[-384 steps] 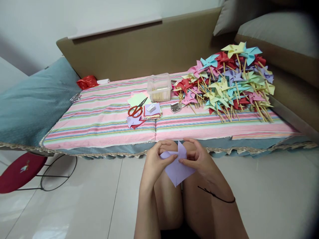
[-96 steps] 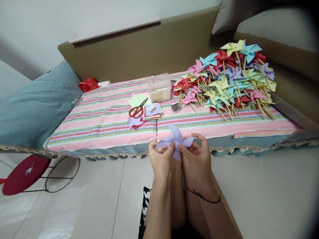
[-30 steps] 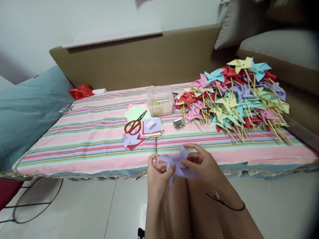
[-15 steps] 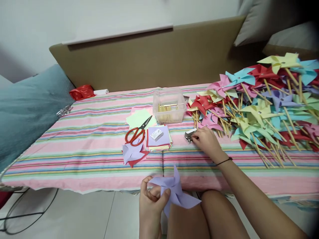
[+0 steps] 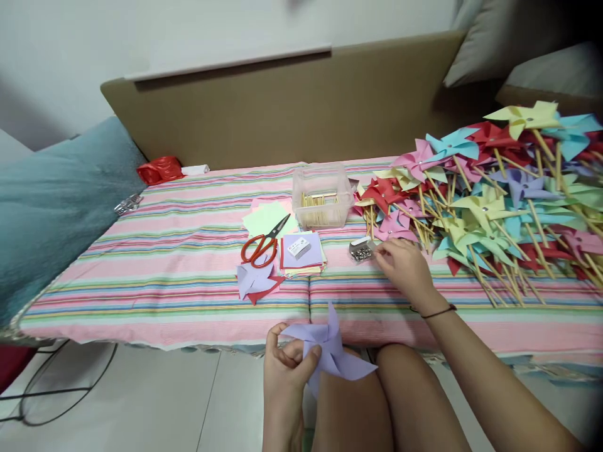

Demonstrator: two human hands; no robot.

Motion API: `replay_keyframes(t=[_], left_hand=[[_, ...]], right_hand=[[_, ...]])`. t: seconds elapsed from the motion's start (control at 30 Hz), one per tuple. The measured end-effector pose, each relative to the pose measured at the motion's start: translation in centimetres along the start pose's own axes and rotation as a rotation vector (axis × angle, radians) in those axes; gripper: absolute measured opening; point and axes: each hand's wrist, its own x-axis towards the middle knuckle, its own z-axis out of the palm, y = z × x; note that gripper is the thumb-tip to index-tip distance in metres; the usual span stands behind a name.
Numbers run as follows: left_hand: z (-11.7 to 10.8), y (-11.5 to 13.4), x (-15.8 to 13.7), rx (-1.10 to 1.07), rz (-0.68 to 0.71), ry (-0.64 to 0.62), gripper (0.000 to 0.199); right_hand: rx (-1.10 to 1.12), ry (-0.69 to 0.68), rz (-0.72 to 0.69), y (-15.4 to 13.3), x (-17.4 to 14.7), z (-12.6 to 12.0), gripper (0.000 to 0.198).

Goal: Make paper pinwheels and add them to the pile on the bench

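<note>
Right hand point(image 5: 406, 265) outstretched, palm down, just beside small box point(image 5: 361, 253).

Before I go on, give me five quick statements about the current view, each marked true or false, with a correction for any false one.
1. The left hand holds a purple paper pinwheel. True.
2. The scissors' blades lie over pale green paper. True.
3. The right hand is gripping the scissors. False: the right hand is at the small open box of metal pieces.
4. A small white box rests on the stack of square paper. True.
5. The clear plastic container is filled with red paper. False: the clear plastic container holds thin, yellowish sticks.
</note>
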Motion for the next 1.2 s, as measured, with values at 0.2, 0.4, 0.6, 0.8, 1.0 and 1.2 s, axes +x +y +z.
replay_keyframes(t=[0.2, 0.4, 0.6, 0.8, 1.0, 1.2], left_hand=[[0.0, 0.5, -1.6, -0.007, 0.012, -0.022, 0.06], [0.6, 0.7, -2.8, -0.029, 0.031, -0.078, 0.061], [0.9, 0.9, -3.4, -0.02, 0.039, -0.07, 0.062], [0.8, 1.0, -3.8, 0.003, 0.06, -0.088, 0.061], [1.1, 1.0, -4.4, -0.018, 0.053, -0.105, 0.062], [1.2, 1.8, -5.7, -0.021, 0.092, -0.095, 0.06]], right_hand=[[0.174, -0.019, 0.147, 1.1, -6.2, -0.4, 0.018], [0.347, -0.091, 0.152, 2.5, -7.5, 0.2, 0.023], [0.566, -0.285, -0.057, 4.3, -5.7, -0.3, 0.026], [0.627, -0.411, -0.174, 5.2, -4.1, -0.1, 0.021], [0.594, -0.401, -0.145, 5.2, -4.4, -0.3, 0.014], [0.588, -0.277, -0.047, 4.8, -5.7, -0.4, 0.012]])
